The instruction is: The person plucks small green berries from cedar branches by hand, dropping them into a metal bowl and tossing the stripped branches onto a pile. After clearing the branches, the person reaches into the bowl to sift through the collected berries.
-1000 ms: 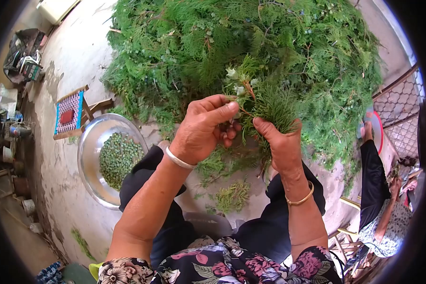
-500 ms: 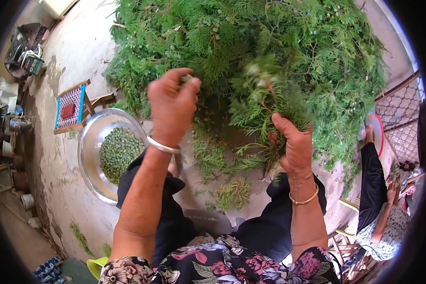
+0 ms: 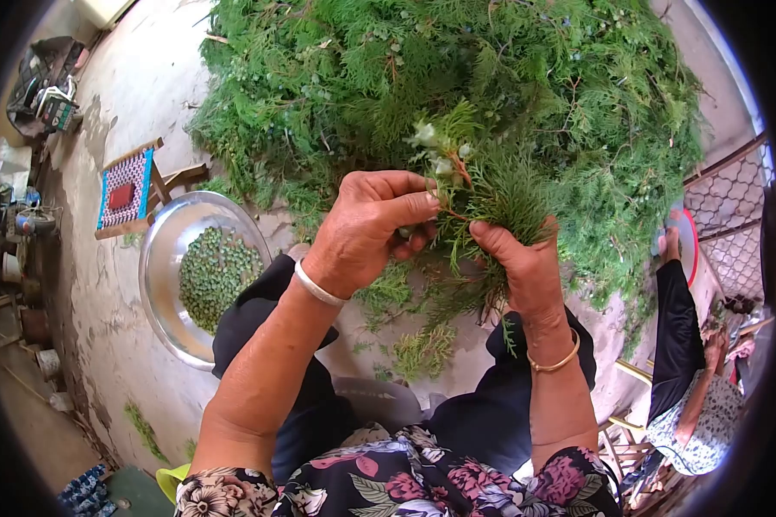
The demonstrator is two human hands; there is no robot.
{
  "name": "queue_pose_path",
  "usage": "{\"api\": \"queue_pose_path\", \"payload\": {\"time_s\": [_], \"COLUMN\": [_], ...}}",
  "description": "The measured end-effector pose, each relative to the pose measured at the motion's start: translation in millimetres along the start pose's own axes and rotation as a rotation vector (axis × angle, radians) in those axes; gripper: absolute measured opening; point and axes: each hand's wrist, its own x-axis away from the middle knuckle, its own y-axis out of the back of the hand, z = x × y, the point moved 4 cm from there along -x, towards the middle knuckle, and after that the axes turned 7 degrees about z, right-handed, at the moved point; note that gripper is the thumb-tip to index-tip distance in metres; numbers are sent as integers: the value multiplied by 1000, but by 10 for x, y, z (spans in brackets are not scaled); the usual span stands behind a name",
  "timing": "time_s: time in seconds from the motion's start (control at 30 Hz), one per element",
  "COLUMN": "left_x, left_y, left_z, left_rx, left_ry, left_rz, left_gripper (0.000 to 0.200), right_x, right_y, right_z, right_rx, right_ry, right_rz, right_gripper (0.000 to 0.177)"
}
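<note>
My right hand (image 3: 526, 267) is wrapped round a green leafy sprig (image 3: 509, 189) with pale green cones (image 3: 444, 155) at its tip. Thumb and fingers together, my left hand (image 3: 371, 228) pinches at the near side of the sprig, just below the cones; a small greenish thing shows among its fingers, too hidden to name for certain. Behind both hands lies a large heap of green branches (image 3: 319, 95). To the left, a metal basin (image 3: 162, 258) holds many small green cones (image 3: 215, 280).
A low woven stool (image 3: 128, 191) with a red object on it stands beyond the basin. At the right, another person (image 3: 685, 345) sits near a red-rimmed container (image 3: 691, 246) and a wire mesh panel (image 3: 737, 224). Loose sprigs (image 3: 425, 351) lie on the floor.
My left hand has moved right and slightly down, from apart over the heap to the sprig. The sprig in my right hand is steadier, and that hand has shifted slightly left.
</note>
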Motion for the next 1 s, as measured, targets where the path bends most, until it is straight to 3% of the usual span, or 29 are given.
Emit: {"api": "queue_pose_path", "payload": {"time_s": [0.13, 0.23, 0.3, 0.33, 0.4, 0.43, 0.5, 0.53, 0.67, 0.87, 1.0], "left_x": [2, 5, 43, 19, 55, 66, 18, 11, 39, 42, 56], "left_y": [26, 27, 34, 71, 211, 240, 325, 318, 227, 222, 155], "left_z": [-17, -25, -125, -126, -322, -384, -347, -337, -328, -228, -254], "left_rx": [-22, -37, -491, -491, -1003, -1005, 87, 263, 288, 38, -9], "left_ry": [22, -26, -157, -157, -438, -440, -310, -290, -253, -122, -152], "left_rz": [32, -65, -276, -275, -613, -613, -294, -188, -133, -173, -166], "left_gripper": [13, 10, 8, 8, 9, 9, 15, 15, 20, 24, 20], "right_x": [-21, -5, 5, 11, 23, 28, 36, 41, 51, 45, 48], "right_y": [-35, -45, -47, -44, -11, 10, 21, 21, -14, -55, -98], "right_z": [1, -11, -15, -16, -22, -9, 14, 20, 15, -15, -58], "right_rx": [61, 95, 98, 100, 80, 59, 103, 149, 231, 267, 221], "right_ry": [25, 40, 41, 43, 79, 118, 119, 116, 128, 121, 89], "right_rz": [63, 37, 27, 14, 3, -14, -3, 11, 33, 69, 89], "right_gripper": [16, 15, 14, 14, 12, 12, 11, 11, 11, 12, 13]}}
